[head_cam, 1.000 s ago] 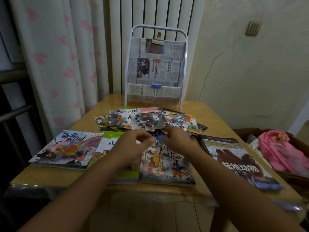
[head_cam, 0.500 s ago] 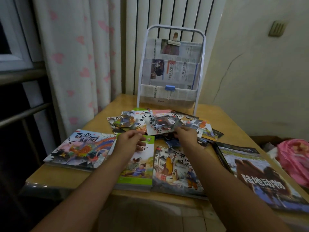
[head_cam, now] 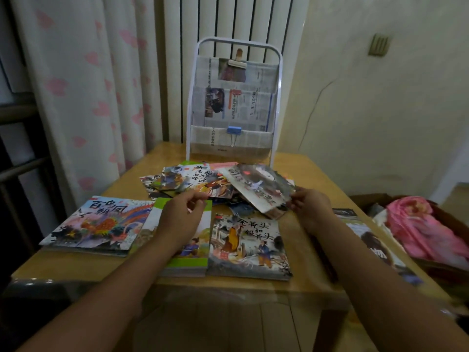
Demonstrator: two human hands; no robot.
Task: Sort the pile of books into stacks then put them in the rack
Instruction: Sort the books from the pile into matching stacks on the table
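Above the scattered pile [head_cam: 193, 181] on the tabletop [head_cam: 304, 174], the right hand [head_cam: 308, 208] pinched a thin book [head_cam: 256, 186] by its near corner, tilted, long axis toward the rack [head_cam: 234, 102]. Left hand [head_cam: 181, 219] hovered, fingers [head_cam: 198, 199] loosely curled, holding nothing.

Book [head_cam: 256, 188] newly lifted off pile [head_cam: 193, 181] by right hand [head_cam: 308, 208].

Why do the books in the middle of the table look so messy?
The small picture books before the white metal rack lie fanned at odd angles, overlapping, still unsorted. The right hand holds one blurry booklet tilted up off that pile.
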